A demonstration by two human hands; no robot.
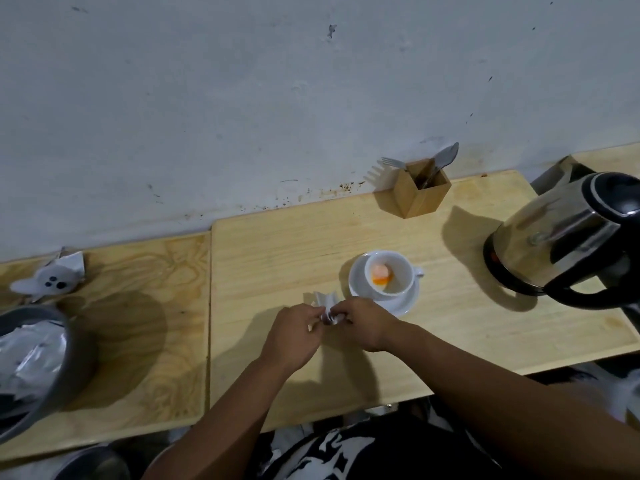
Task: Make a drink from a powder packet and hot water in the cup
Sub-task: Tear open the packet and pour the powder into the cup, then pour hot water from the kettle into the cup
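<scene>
A white cup stands on a white saucer at the middle of the wooden table, with orange powder heaped inside it. Just left of the saucer, my left hand and my right hand both pinch a small crumpled silver-white powder packet between their fingertips, a little above the table. A steel electric kettle with a black handle and lid stands at the right, apart from the cup.
A wooden holder with a fork and spoons stands by the wall behind the cup. A crumpled white wrapper lies at far left. A grey bowl holding foil packets sits at the left edge. The table's near edge is close to my body.
</scene>
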